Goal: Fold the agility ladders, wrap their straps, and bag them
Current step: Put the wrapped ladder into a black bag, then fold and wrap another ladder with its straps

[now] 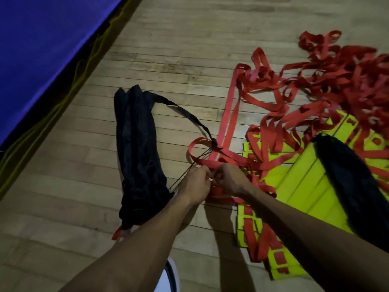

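Fingers of the left hand [196, 182] and right hand [228, 179] pinch a red strap [212, 160] beside the yellow rungs [299, 182] on the floor, and the black bag's drawcord [189, 170] crossing that strap could get wrapped in.

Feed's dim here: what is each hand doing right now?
Left hand: fingers curled, pinching the flat red webbing strap.
Right hand: fingers curled on the same strap.
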### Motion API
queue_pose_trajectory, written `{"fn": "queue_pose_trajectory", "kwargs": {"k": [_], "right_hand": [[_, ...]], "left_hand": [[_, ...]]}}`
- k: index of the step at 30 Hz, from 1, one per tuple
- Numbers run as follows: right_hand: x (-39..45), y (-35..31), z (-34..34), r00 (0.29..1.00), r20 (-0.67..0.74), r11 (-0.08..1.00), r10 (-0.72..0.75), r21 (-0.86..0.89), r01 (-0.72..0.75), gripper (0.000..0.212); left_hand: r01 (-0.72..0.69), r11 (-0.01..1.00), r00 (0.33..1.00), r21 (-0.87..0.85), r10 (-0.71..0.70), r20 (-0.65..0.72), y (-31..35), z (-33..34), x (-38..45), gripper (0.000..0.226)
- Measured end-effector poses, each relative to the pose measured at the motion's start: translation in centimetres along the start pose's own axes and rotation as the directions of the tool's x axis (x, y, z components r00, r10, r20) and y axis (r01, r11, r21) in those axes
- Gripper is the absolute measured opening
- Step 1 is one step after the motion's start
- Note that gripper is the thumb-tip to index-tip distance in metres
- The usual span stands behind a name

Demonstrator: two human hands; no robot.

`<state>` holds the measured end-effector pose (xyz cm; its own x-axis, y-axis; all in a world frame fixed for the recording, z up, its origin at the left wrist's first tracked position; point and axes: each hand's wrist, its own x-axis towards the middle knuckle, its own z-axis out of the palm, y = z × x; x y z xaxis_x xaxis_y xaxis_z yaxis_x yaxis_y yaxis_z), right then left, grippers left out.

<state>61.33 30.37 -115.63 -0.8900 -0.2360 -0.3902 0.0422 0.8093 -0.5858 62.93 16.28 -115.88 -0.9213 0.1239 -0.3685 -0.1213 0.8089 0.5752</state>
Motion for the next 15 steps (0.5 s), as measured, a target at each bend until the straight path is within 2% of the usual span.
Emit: {"fn": "queue_pose_trajectory", "kwargs": {"k": [5,10,12,15], "right_hand": [[-3.0,4.2,-2.2,0.992,-0.121,0.999,0.039,0.026,-0.036,0.016],[-6.7,10.0,-4.5,0.952,-0.225,0.972,0.206,0.156,-0.173,0.018],[-8.7,12.2,-5.1,0.936,-0.249,0.961,0.249,0.187,-0.206,0.018],[-11.9,15.8,-5.6,0.911,-0.254,0.936,0.324,0.229,-0.269,0.020]], "left_hand": [[-0.127,0.992,0.986,-0.001,0.126,0.105,4.4,3.0,-0.4,0.018],[-0.286,0.957,0.941,0.050,0.271,0.204,9.7,7.9,-1.0,0.014],[-0.357,0.919,0.929,0.168,0.331,0.164,11.5,10.1,-1.2,0.015],[-0.423,0.786,0.877,0.452,0.481,-0.016,14.4,12.5,-1.4,0.019]]}}
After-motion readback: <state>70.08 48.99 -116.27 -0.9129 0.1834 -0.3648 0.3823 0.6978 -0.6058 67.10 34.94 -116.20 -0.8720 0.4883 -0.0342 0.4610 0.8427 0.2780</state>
